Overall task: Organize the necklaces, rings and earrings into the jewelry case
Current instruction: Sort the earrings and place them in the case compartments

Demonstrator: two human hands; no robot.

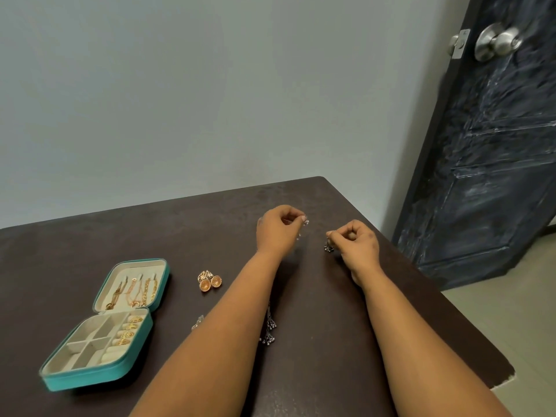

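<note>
An open teal jewelry case lies at the left of the dark table. Gold necklaces hang in its lid and gold rings sit in the ring rolls. My left hand pinches a small silver piece at its fingertips. My right hand pinches another dark silver piece that dangles below it. A dark silver necklace with tiny bells shows under my left forearm. Gold earrings lie on the table between the case and my left arm.
A small silver item lies beside my left forearm. The table's right edge runs close to my right arm. A dark door with a metal knob stands at the right, and a pale wall is behind the table.
</note>
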